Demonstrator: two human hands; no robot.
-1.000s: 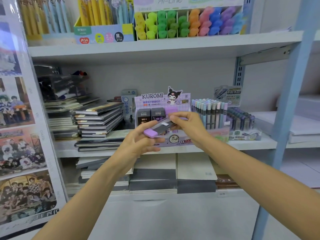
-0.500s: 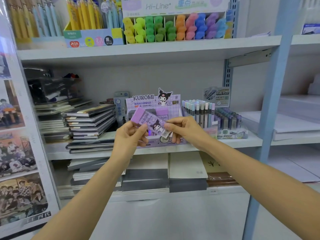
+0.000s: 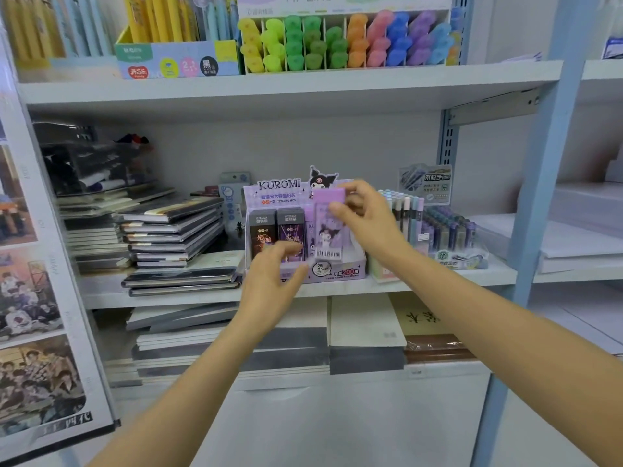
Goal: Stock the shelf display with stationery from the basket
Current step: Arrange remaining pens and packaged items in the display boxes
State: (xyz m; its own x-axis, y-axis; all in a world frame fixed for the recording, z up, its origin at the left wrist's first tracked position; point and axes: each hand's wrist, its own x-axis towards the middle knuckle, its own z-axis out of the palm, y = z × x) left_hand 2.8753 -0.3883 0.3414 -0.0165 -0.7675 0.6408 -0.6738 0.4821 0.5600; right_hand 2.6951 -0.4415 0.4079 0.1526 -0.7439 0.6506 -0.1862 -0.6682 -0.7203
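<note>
A purple Kuromi lead case (image 3: 328,227) stands upright over the purple Kuromi display box (image 3: 340,273) on the middle shelf (image 3: 202,293). My right hand (image 3: 367,217) pinches its top end and holds it above a slot to the right of two dark lead cases (image 3: 276,234). A little lower and to the left, my left hand (image 3: 273,284) hovers before the box's front wall, fingers loosely curled, holding nothing. The basket is out of view.
Stacked notebooks (image 3: 168,237) lie left of the display box; pen displays (image 3: 435,227) stand to its right. Highlighters (image 3: 344,42) and pens fill the upper shelf. A blue upright post (image 3: 539,183) bounds the bay on the right, a poster panel (image 3: 33,298) on the left.
The lead case was held slanted between both hands. Now my left hand has let go and dropped lower, and my right hand has turned the case upright over the display box.
</note>
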